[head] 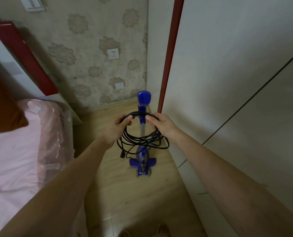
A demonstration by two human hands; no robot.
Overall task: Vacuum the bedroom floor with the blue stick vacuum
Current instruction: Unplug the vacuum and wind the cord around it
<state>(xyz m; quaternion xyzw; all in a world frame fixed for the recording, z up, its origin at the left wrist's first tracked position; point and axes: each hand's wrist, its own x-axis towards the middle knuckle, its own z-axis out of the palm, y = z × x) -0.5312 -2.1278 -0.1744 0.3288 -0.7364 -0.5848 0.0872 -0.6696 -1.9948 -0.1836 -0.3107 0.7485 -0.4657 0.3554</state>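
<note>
While standing upright on the wooden floor (125, 194) in the far corner, between bed (14, 151) on the left and wardrobe (228, 82) on the right: blue stick vacuum (143, 151), looking light and top-heavy. Gripping the coiled black power cord (142, 139) with curled fingers: left hand (115, 128) and right hand (161, 124), either side of the stick. Hanging limp and tangling easily, plug (122, 155) dangling low on the left. Likely best grasped at the stiff blue handle (143, 98). Hiding part of the motor body behind cord loops; fingertips partly concealing the cord hook. Waiting on the far wall: white socket (113, 53).
</note>
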